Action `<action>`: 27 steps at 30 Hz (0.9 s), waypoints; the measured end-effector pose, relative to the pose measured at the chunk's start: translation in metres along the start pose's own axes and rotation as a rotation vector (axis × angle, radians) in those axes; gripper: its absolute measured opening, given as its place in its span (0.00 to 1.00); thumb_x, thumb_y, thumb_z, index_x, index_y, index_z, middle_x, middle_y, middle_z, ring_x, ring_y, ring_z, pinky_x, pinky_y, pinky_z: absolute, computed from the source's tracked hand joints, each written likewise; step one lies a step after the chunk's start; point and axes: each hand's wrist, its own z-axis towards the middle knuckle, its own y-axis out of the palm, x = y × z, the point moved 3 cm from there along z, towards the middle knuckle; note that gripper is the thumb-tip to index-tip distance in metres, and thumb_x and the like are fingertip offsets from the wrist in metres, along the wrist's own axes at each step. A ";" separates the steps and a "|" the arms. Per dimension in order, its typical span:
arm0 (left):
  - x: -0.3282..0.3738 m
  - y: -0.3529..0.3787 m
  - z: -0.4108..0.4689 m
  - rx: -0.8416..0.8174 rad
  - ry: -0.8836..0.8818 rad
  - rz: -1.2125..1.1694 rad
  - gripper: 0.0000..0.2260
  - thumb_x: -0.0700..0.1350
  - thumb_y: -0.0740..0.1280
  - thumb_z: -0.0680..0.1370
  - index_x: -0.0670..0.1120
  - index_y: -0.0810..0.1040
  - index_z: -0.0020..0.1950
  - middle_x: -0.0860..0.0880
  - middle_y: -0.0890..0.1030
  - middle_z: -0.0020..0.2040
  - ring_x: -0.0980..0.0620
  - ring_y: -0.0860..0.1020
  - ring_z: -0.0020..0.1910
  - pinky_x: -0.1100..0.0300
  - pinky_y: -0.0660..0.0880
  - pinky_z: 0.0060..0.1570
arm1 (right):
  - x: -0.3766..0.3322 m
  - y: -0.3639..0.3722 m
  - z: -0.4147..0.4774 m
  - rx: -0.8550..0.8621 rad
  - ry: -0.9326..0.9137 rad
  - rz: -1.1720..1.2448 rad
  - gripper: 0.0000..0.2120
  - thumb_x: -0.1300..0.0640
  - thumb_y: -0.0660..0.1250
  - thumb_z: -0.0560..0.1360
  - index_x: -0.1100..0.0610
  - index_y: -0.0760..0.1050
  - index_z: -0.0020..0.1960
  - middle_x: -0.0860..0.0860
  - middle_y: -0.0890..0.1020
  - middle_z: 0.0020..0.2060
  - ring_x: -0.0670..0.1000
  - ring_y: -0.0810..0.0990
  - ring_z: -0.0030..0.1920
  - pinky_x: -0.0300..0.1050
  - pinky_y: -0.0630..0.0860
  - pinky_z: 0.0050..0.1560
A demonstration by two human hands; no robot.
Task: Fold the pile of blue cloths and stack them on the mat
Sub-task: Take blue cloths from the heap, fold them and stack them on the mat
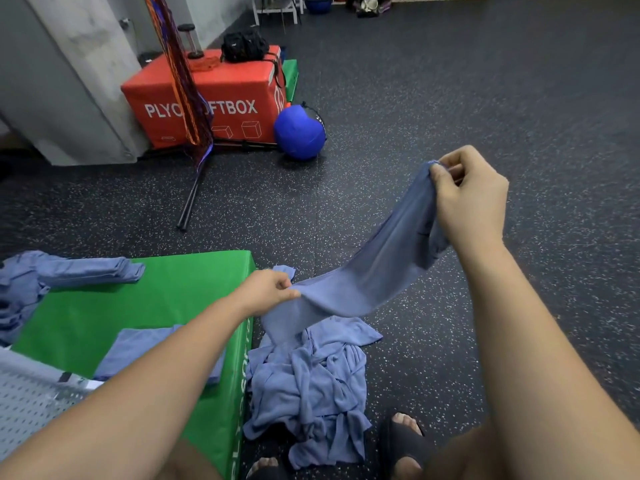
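A blue cloth hangs stretched between my two hands above the floor. My left hand pinches its lower corner near the green mat's edge. My right hand pinches the upper corner, raised higher and to the right. Below lies a crumpled pile of blue cloths on the floor beside the green mat. On the mat a folded blue cloth lies partly under my left forearm, and a stack of folded cloths sits at its far left corner.
More loose blue cloths lie at the mat's left edge. A red plyo box, a blue ball and a stand with black legs are on the speckled floor beyond. My sandalled feet are beside the pile.
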 end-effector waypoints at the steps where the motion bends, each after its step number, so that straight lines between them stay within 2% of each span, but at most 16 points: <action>1: 0.004 -0.011 -0.003 0.010 0.019 0.008 0.17 0.56 0.76 0.79 0.52 0.75 0.36 0.56 0.75 0.30 0.60 0.69 0.31 0.59 0.66 0.35 | 0.003 -0.001 0.001 0.016 0.011 -0.002 0.06 0.50 0.69 0.81 0.53 0.78 0.49 0.42 0.79 0.36 0.45 0.77 0.38 0.44 0.75 0.45; 3: 0.002 -0.025 -0.011 -0.005 0.039 0.044 0.16 0.55 0.77 0.79 0.50 0.77 0.38 0.55 0.76 0.31 0.61 0.69 0.30 0.62 0.64 0.33 | 0.010 -0.003 0.005 0.041 0.035 -0.007 0.06 0.51 0.68 0.82 0.52 0.78 0.50 0.42 0.80 0.37 0.48 0.79 0.41 0.47 0.76 0.47; 6: -0.022 -0.035 -0.022 -0.054 0.003 0.096 0.11 0.53 0.79 0.77 0.48 0.83 0.44 0.53 0.84 0.39 0.58 0.74 0.35 0.62 0.67 0.35 | 0.025 -0.002 0.009 0.034 0.076 -0.045 0.05 0.51 0.67 0.82 0.51 0.78 0.50 0.45 0.82 0.41 0.52 0.82 0.45 0.50 0.78 0.50; 9: -0.046 -0.040 -0.030 -0.069 -0.066 0.058 0.07 0.49 0.79 0.78 0.51 0.83 0.43 0.55 0.83 0.39 0.57 0.77 0.37 0.68 0.67 0.33 | 0.044 0.005 0.007 -0.019 0.123 -0.100 0.05 0.51 0.67 0.83 0.52 0.78 0.51 0.48 0.83 0.44 0.54 0.82 0.47 0.49 0.77 0.49; 12: -0.062 -0.046 -0.035 -0.057 -0.144 -0.037 0.07 0.44 0.77 0.79 0.52 0.82 0.43 0.54 0.83 0.38 0.55 0.78 0.39 0.71 0.67 0.32 | 0.062 0.011 0.001 -0.066 0.179 -0.121 0.05 0.52 0.68 0.83 0.53 0.79 0.52 0.49 0.84 0.45 0.56 0.82 0.48 0.49 0.76 0.49; 14: -0.073 -0.047 -0.037 -0.044 -0.213 -0.122 0.04 0.43 0.76 0.80 0.48 0.84 0.45 0.49 0.85 0.41 0.52 0.78 0.41 0.68 0.70 0.36 | 0.068 0.015 -0.002 -0.098 0.212 -0.104 0.05 0.52 0.68 0.83 0.53 0.79 0.52 0.49 0.83 0.45 0.55 0.82 0.49 0.47 0.73 0.48; 16: -0.078 -0.049 -0.038 -0.014 -0.269 -0.266 0.05 0.44 0.75 0.81 0.44 0.85 0.48 0.44 0.87 0.46 0.52 0.78 0.42 0.60 0.72 0.43 | 0.068 0.019 -0.005 -0.131 0.223 -0.086 0.05 0.51 0.69 0.83 0.52 0.79 0.51 0.47 0.82 0.43 0.54 0.81 0.48 0.45 0.71 0.48; 20: -0.051 -0.063 -0.035 0.085 -0.224 -0.504 0.09 0.47 0.76 0.80 0.42 0.85 0.49 0.44 0.88 0.46 0.51 0.80 0.43 0.55 0.72 0.47 | 0.053 0.034 -0.013 -0.195 0.178 -0.027 0.05 0.50 0.71 0.81 0.50 0.80 0.48 0.47 0.82 0.40 0.49 0.80 0.42 0.45 0.72 0.44; 24: -0.008 -0.076 -0.035 0.117 -0.136 -0.613 0.05 0.47 0.78 0.79 0.47 0.88 0.46 0.50 0.87 0.42 0.55 0.80 0.41 0.57 0.74 0.46 | 0.033 0.050 -0.026 -0.235 0.128 0.017 0.06 0.50 0.72 0.80 0.50 0.80 0.47 0.48 0.82 0.38 0.45 0.78 0.38 0.43 0.72 0.40; 27: 0.021 -0.079 -0.040 0.094 -0.121 -0.689 0.02 0.43 0.78 0.78 0.46 0.88 0.45 0.48 0.87 0.42 0.52 0.81 0.43 0.57 0.75 0.47 | 0.016 0.062 -0.042 -0.270 0.092 0.022 0.07 0.50 0.73 0.80 0.51 0.79 0.45 0.48 0.81 0.35 0.45 0.77 0.36 0.39 0.71 0.38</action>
